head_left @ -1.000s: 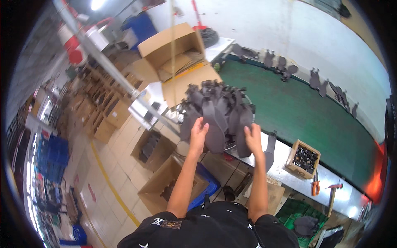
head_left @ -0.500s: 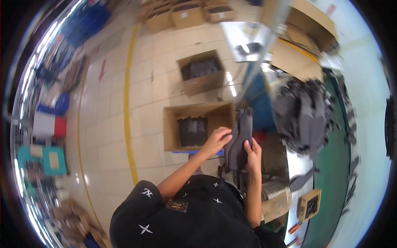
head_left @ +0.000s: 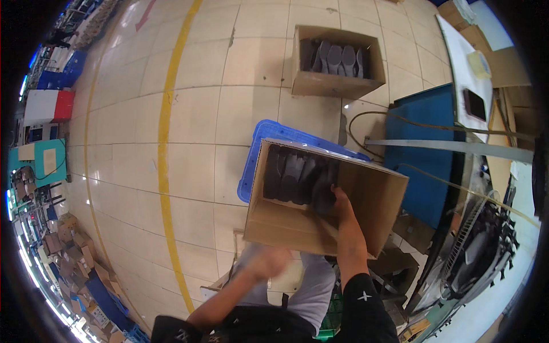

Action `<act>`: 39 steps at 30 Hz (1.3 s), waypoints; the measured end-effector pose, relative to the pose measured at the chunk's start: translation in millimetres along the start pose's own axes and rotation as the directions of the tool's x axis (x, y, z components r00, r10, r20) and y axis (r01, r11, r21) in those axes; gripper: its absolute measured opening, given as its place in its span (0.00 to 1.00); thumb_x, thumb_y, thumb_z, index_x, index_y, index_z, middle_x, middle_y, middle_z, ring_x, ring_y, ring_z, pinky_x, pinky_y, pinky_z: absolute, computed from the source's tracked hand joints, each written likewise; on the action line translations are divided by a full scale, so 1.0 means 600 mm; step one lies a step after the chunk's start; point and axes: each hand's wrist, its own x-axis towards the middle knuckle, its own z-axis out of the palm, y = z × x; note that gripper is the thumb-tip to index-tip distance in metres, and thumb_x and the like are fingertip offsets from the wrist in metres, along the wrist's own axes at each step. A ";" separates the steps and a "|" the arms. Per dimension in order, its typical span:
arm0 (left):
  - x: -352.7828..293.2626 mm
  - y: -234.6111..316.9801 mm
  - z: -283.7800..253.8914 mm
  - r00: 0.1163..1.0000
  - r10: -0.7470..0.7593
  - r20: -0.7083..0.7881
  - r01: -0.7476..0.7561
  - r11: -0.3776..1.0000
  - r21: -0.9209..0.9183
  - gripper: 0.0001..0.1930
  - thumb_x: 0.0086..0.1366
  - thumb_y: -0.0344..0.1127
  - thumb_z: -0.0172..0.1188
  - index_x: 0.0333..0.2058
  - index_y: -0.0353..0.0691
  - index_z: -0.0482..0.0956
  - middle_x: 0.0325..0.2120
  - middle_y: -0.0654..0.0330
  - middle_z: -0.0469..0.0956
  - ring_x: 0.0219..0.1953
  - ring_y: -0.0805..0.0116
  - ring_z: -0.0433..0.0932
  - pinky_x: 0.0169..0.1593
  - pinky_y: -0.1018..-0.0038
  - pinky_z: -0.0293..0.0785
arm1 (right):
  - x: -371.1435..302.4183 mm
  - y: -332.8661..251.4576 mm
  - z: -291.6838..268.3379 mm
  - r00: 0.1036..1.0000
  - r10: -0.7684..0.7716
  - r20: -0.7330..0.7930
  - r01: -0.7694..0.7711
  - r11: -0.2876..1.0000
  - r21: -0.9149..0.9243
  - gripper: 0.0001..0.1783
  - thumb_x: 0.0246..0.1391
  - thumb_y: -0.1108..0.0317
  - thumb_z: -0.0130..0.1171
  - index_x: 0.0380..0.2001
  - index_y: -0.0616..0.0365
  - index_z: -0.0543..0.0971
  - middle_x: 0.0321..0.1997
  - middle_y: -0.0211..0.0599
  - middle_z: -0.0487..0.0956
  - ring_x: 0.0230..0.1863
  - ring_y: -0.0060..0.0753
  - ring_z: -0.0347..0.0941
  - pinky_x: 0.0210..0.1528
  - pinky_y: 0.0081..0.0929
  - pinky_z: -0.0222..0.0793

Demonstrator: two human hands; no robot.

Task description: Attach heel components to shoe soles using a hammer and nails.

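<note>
My right hand [head_left: 343, 204] reaches into a cardboard box [head_left: 286, 224], its fingers on a dark grey moulded part [head_left: 325, 193]. That part lies against the right end of a row of similar dark grey parts [head_left: 293, 172] in the box's left half. Part of my grip is hidden behind the hand. Outside the near edge of the box, above my lap, my left hand [head_left: 270, 264] is smeared by motion. Its fingers cannot be made out, and no thing shows in it.
Under the box is a blue plastic tray [head_left: 247, 178]. Farther off stands a second cardboard box [head_left: 329, 86] with more grey parts. To the right are a blue cabinet [head_left: 420, 171], a white table [head_left: 462, 68] with a dark phone-like object [head_left: 474, 104], and hanging cables.
The grey part, held at chest height in my right hand before, is now down inside the box. My left hand has come off it and moved back. My view has turned toward the box.
</note>
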 end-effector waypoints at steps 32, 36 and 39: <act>0.149 -0.073 0.541 0.699 -0.708 0.099 0.588 0.490 -0.644 0.31 0.56 0.45 0.55 0.52 0.24 0.69 0.52 0.30 0.67 0.56 0.33 0.63 0.61 0.46 0.58 | -0.941 -0.069 -0.174 0.773 -0.376 -0.512 0.176 0.901 -0.396 0.15 0.68 0.66 0.47 0.48 0.66 0.74 0.40 0.42 0.80 0.40 0.28 0.77 0.49 0.27 0.73; 0.147 -0.069 0.534 0.618 -0.785 0.033 0.594 0.439 -0.674 0.26 0.56 0.40 0.56 0.49 0.25 0.71 0.51 0.33 0.68 0.58 0.35 0.61 0.61 0.48 0.60 | -0.914 -0.069 -0.155 0.760 -0.401 -0.511 0.207 0.895 -0.394 0.15 0.67 0.64 0.49 0.46 0.65 0.76 0.38 0.38 0.80 0.38 0.25 0.76 0.43 0.23 0.72; 0.154 -0.080 0.512 0.421 -0.903 -0.084 0.508 0.311 -0.803 0.26 0.55 0.38 0.56 0.49 0.24 0.69 0.50 0.34 0.68 0.57 0.35 0.61 0.60 0.49 0.60 | -0.874 -0.094 -0.148 0.768 -0.431 -0.474 0.174 0.853 -0.493 0.14 0.67 0.66 0.48 0.46 0.66 0.75 0.38 0.38 0.80 0.36 0.25 0.75 0.40 0.23 0.71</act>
